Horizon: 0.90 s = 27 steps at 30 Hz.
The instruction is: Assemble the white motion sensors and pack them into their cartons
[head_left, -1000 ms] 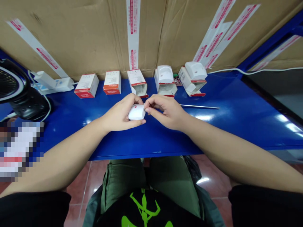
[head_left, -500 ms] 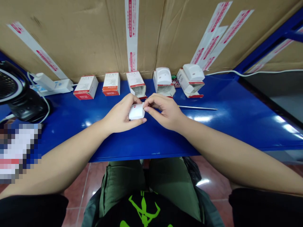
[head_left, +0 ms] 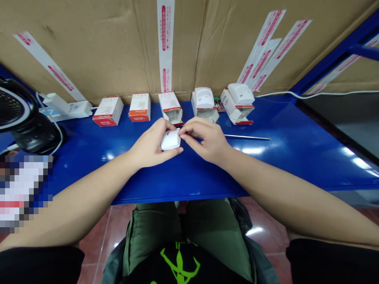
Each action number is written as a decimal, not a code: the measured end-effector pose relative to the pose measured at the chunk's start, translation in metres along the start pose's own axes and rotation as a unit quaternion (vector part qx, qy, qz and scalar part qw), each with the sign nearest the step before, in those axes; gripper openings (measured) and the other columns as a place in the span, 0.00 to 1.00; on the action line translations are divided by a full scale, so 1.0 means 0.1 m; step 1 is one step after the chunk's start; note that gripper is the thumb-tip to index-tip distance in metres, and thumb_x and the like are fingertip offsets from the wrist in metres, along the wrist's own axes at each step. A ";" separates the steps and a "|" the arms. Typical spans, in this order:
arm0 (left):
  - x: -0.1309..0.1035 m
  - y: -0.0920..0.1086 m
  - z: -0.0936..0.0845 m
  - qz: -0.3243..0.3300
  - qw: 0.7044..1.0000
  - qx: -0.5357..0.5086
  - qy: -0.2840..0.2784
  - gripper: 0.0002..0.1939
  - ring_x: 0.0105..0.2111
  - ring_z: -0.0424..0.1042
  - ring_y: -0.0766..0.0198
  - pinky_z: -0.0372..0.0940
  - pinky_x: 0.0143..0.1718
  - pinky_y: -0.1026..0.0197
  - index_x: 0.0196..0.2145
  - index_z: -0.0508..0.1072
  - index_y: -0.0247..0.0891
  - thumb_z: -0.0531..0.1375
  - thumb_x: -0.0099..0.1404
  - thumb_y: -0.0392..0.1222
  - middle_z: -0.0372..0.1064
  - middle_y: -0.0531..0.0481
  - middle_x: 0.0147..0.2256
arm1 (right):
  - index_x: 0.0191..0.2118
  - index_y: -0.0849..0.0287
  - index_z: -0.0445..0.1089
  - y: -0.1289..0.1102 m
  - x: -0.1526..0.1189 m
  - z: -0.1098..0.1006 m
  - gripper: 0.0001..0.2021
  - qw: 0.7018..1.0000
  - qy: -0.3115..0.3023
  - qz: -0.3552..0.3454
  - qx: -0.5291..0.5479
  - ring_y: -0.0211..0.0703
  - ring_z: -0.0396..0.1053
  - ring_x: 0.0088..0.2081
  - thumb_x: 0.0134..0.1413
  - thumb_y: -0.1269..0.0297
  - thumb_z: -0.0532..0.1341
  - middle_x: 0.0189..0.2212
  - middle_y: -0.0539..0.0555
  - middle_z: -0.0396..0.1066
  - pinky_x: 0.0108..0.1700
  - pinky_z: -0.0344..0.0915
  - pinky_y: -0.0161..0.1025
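L hand (head_left: pixel 151 146) grips wht device (head_left: pixel 171 140); R hand (head_left: pixel 205 140) thumb & finger pinched at device's edge, can't tell on what; metal rod (head_left: pixel 248 137) rt of R hand.

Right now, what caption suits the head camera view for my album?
Left hand holding a white casing, right hand at its edge, before five small boxes on a blue table.
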State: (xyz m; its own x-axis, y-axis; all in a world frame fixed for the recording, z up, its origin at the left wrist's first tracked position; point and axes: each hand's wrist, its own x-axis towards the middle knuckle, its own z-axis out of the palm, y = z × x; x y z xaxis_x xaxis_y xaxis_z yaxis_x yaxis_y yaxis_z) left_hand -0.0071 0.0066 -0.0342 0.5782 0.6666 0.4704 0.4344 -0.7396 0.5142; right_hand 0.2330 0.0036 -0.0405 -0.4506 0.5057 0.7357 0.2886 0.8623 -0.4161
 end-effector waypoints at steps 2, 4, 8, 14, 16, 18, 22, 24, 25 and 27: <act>0.00 0.00 0.00 0.004 1.000 0.007 -0.002 0.25 0.44 0.74 0.54 0.72 0.46 0.51 0.50 0.65 0.43 0.68 0.69 0.60 0.73 0.44 0.47 | 0.43 0.55 0.76 0.01 0.00 -0.01 0.05 1.000 -0.009 -0.010 -0.027 0.44 0.74 0.39 0.73 0.68 0.62 0.40 0.55 0.79 0.41 0.72 0.42; 0.00 0.00 0.00 0.004 1.000 0.022 -0.003 0.25 0.45 0.74 0.53 0.73 0.46 0.51 0.50 0.65 0.43 0.69 0.69 0.60 0.73 0.44 0.48 | 0.44 0.55 0.75 0.01 0.01 -0.02 0.06 0.998 -0.021 -0.029 -0.055 0.45 0.75 0.40 0.75 0.68 0.61 0.41 0.55 0.79 0.42 0.73 0.43; 0.00 0.04 0.00 -0.002 0.998 0.062 -0.016 0.23 0.46 0.75 0.52 0.73 0.46 0.50 0.49 0.65 0.43 0.68 0.69 0.58 0.73 0.44 0.49 | 0.44 0.58 0.75 -0.02 0.00 -0.05 0.10 0.984 -0.062 -0.089 -0.142 0.47 0.74 0.41 0.78 0.69 0.56 0.40 0.58 0.76 0.46 0.74 0.44; 0.01 0.12 -0.02 -0.016 0.993 0.102 -0.052 0.20 0.45 0.75 0.50 0.73 0.44 0.50 0.47 0.66 0.43 0.66 0.69 0.57 0.73 0.44 0.47 | 0.40 0.60 0.75 -0.07 -0.06 0.00 0.17 0.960 -0.129 -0.062 -0.241 0.47 0.68 0.36 0.79 0.71 0.51 0.36 0.59 0.74 0.39 0.66 0.44; 0.01 0.13 -0.02 -0.023 0.990 0.120 -0.073 0.20 0.42 0.76 0.50 0.72 0.42 0.51 0.47 0.68 0.43 0.67 0.68 0.58 0.72 0.45 0.46 | 0.39 0.60 0.75 -0.09 -0.05 0.01 0.19 0.955 -0.143 -0.044 -0.257 0.46 0.67 0.34 0.79 0.70 0.49 0.35 0.59 0.74 0.37 0.63 0.44; 0.02 0.13 -0.03 -0.032 0.985 0.138 -0.096 0.22 0.40 0.76 0.51 0.72 0.41 0.51 0.48 0.70 0.42 0.68 0.68 0.59 0.72 0.46 0.45 | 0.38 0.60 0.76 -0.10 -0.02 -0.02 0.21 0.947 -0.148 -0.012 -0.284 0.47 0.68 0.33 0.80 0.67 0.48 0.34 0.59 0.75 0.35 0.60 0.45; 0.03 0.10 -0.06 -0.048 0.980 0.154 -0.117 0.24 0.42 0.78 0.49 0.73 0.43 0.50 0.50 0.72 0.42 0.70 0.66 0.58 0.73 0.46 0.46 | 0.40 0.60 0.78 -0.02 -0.02 -0.24 0.17 0.916 -0.123 0.116 -0.364 0.50 0.71 0.31 0.77 0.59 0.55 0.33 0.63 0.79 0.32 0.55 0.46; 0.03 0.07 -0.08 -0.054 0.976 0.165 -0.128 0.24 0.44 0.79 0.48 0.73 0.44 0.50 0.50 0.72 0.43 0.72 0.66 0.58 0.74 0.45 0.47 | 0.40 0.60 0.78 0.09 -0.07 -0.38 0.13 0.890 -0.145 0.173 -0.395 0.50 0.69 0.28 0.70 0.55 0.63 0.29 0.61 0.78 0.31 0.53 0.45; 0.03 0.06 -0.08 -0.057 0.974 0.171 -0.135 0.25 0.44 0.79 0.49 0.73 0.44 0.50 0.50 0.72 0.43 0.72 0.65 0.58 0.74 0.45 0.47 | 0.39 0.59 0.79 0.16 -0.10 -0.43 0.13 0.880 -0.172 0.191 -0.399 0.48 0.68 0.27 0.66 0.54 0.67 0.27 0.60 0.77 0.30 0.53 0.44; 0.04 0.04 -0.09 -0.058 0.971 0.177 -0.150 0.25 0.43 0.78 0.50 0.73 0.44 0.51 0.50 0.72 0.43 0.73 0.65 0.59 0.75 0.45 0.48 | 0.37 0.57 0.80 0.29 -0.14 -0.51 0.12 0.873 -0.215 0.212 -0.383 0.46 0.66 0.25 0.61 0.53 0.70 0.25 0.58 0.76 0.30 0.53 0.43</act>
State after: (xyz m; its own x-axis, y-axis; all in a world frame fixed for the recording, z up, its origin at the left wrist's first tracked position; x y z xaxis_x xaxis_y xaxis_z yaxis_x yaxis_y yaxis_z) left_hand -0.0099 0.0072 -0.0237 0.6636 0.7293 0.1668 0.6876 -0.6824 0.2480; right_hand 0.2905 0.0197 -0.0359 -0.3937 0.8801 0.2654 0.9128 0.4085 -0.0008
